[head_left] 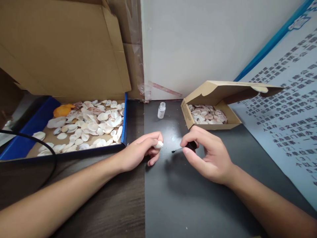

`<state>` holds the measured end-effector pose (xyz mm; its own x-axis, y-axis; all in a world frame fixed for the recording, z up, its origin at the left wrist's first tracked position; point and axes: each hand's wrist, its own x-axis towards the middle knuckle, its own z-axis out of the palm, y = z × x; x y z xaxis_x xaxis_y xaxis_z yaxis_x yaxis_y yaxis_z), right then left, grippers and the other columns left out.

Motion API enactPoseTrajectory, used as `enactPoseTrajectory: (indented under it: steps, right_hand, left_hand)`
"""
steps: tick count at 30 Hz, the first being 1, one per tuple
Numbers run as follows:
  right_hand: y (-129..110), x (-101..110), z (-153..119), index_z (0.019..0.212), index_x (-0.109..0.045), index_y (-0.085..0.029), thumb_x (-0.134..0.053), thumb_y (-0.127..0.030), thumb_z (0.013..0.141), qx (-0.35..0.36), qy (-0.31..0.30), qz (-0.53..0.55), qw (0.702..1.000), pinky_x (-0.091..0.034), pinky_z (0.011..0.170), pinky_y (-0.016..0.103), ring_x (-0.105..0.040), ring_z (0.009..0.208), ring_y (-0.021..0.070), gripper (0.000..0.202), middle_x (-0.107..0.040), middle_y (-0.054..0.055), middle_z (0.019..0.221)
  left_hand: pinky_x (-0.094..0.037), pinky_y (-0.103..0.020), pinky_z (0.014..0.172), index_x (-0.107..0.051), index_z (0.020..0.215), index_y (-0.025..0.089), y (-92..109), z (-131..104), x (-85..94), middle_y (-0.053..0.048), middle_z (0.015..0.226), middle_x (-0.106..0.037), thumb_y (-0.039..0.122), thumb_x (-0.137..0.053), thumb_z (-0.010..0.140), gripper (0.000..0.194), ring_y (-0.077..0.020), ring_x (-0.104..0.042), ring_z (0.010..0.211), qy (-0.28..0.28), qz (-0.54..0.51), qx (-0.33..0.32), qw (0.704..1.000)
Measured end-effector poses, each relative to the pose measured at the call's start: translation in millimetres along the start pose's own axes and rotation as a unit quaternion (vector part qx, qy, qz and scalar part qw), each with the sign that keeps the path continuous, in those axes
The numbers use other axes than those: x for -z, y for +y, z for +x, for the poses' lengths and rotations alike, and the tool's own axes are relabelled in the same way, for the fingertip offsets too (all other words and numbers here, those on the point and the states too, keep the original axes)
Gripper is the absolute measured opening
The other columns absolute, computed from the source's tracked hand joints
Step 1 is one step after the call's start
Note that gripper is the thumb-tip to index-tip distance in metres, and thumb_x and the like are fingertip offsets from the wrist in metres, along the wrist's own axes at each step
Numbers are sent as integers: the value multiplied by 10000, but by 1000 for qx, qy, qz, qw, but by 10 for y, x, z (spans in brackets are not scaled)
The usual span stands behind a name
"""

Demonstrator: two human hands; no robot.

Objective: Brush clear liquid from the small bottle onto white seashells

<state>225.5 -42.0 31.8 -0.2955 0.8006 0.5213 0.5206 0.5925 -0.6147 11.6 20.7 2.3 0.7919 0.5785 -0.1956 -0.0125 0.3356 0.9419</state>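
Between the thumb and fingers of my left hand (145,150) is a small white ribbed shell (159,144). My right hand (209,153) pinches a dark cap with a thin brush (177,150) whose black tip points left, toward the shell but apart from it. Beyond both hands, a small clear bottle (161,111) with a white label stands upright and uncapped on the dark grey mat (198,205).
At the left, an open blue-edged box (125,119) holds many shells, one of them orange. A smaller cardboard box (187,114) with more shells stands at the right. A black cable (53,153) crosses the left side. Behind is a white panel (193,43); a printed sheet (279,132) lies right.
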Motion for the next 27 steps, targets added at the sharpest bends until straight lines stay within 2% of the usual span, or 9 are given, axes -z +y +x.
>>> enactPoseTrajectory:
  steps: [4, 7, 10, 14, 20, 24, 27]
  right_hand:
    - [10, 7, -2, 1012, -616, -222, -602, -129, 896, 6, 29, 14, 999, -480, 572, 291, -547, 634, 142, 149, -609, 9, 790]
    - [11, 2, 3, 979, -614, -226, -606, -111, 882, 17, 4, 9, 1000, -476, 557, 288, -538, 610, 136, 150, -623, 4, 779]
    - [8, -5, 4, 929, -604, -222, -609, -94, 865, 12, 2, -1, 1000, -465, 542, 279, -522, 588, 127, 143, -604, -7, 752]
    - [14, -10, 1, 1022, -619, -226, -621, -113, 893, 30, 25, 14, 999, -488, 574, 290, -561, 635, 142, 171, -609, 5, 791]
    - [40, -1, -6, 957, -608, -207, -612, -90, 890, -1, 19, -31, 999, -478, 565, 265, -514, 603, 113, 135, -568, -1, 792]
    - [55, -11, -28, 1043, -614, -207, -616, -120, 917, 15, 8, -8, 1000, -496, 591, 264, -551, 647, 120, 153, -598, 21, 856]
    - [70, -26, -39, 1064, -623, -217, -601, -134, 929, -10, -14, -26, 1000, -498, 596, 268, -557, 647, 123, 160, -583, 19, 847]
  left_hand:
    - [-338, -241, 537, -408, 759, 207, 22, -10, -21, 74, 566, -362, 258, -429, 892, 144, -103, -432, 496, 0, 6, -1, 1000]
    - [-334, -241, 536, -417, 782, 209, 29, -17, -33, 66, 549, -421, 280, -451, 903, 145, -109, -433, 499, 7, 13, 4, 1000]
    - [-297, -223, 509, -425, 783, 207, 28, -8, -34, 83, 551, -355, 295, -511, 906, 174, -90, -364, 486, 21, -4, 13, 1000]
    - [-224, -197, 475, -443, 756, 194, 30, 19, -17, 91, 576, -300, 273, -591, 854, 194, -62, -244, 485, 32, -65, 5, 997]
    - [-245, -182, 466, -443, 789, 198, 42, 23, 11, 81, 594, -372, 316, -638, 870, 242, -54, -351, 471, 57, -117, 11, 991]
    - [-276, -184, 462, -468, 836, 199, 28, 19, 10, 85, 568, -404, 305, -628, 876, 196, -62, -379, 460, 49, -108, 8, 993]
    - [-288, -185, 458, -479, 855, 199, 20, 20, 7, 87, 554, -415, 305, -627, 863, 182, -68, -394, 456, 50, -100, 12, 994]
